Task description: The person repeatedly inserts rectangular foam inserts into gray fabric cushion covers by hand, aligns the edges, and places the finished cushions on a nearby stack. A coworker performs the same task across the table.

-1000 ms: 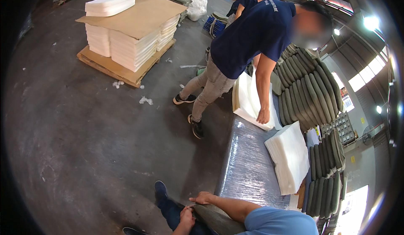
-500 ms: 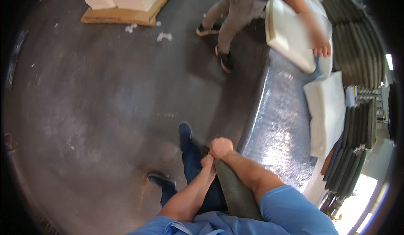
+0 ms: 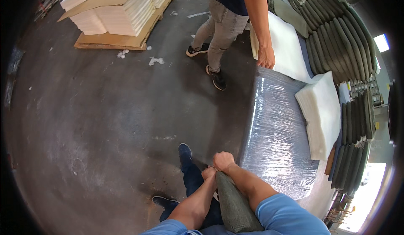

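Both of my fists are closed close together on the far end of a grey-green cushion (image 3: 235,205), which looks like padded fabric. My right hand (image 3: 224,161) sits slightly ahead of my left hand (image 3: 208,173). The cushion widens toward my body and lies between my forearms, its near end against my blue shirt. What the fingers grip exactly is hidden behind the knuckles. Just right of my fists stands a table (image 3: 273,151) wrapped in shiny plastic film. A stack of white padding (image 3: 322,117) lies on its right side.
A co-worker (image 3: 223,24) stands at the table's far end, one hand (image 3: 266,57) on a white padding sheet (image 3: 284,45) by its edge. Dark green cushions (image 3: 341,45) are stacked along the right. A pallet (image 3: 139,43) of white sheets stands far left, with white scraps (image 3: 156,61) on the floor.
The co-worker's arm has come off the white sheet's middle to its near left corner, and the sheet lies flatter. My fists keep their grip; the whole view has shifted.
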{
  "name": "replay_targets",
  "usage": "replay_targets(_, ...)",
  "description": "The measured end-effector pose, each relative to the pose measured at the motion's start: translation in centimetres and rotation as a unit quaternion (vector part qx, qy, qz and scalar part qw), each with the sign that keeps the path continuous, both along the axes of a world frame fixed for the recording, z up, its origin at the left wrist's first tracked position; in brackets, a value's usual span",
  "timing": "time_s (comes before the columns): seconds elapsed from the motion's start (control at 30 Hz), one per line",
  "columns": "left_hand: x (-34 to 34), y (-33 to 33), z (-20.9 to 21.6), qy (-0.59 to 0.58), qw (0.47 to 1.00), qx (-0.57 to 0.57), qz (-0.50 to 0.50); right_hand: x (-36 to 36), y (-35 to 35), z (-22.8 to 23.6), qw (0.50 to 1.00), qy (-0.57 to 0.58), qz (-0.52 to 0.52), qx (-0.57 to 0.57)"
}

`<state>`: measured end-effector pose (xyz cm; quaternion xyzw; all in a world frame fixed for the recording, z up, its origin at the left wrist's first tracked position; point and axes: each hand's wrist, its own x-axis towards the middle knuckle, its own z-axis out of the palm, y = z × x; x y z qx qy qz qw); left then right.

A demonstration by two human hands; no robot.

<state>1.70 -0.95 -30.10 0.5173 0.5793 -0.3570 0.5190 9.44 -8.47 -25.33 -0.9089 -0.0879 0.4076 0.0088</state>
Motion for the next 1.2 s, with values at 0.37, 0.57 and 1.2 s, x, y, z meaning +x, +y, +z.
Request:
replay_targets(0.37,0.7,1.9,-4.1,-0.064,0.994,-0.023,-0.086,0.6,1.0,-1.6,1.0,0.02,-0.013,-0.007)
replay_targets(0.57,1.9,6.0,5.0,-0.083,0.974,0.026,-0.209,0.8,0.1,-1.1,0.999,0.001,-0.031,0.015)
replay_targets(1.2,3.8,7.5,14.3,0.044,0.889,-0.429,-0.152,-17.0,-29.5,28.6,0.95,0.101,-0.284,-0.084)
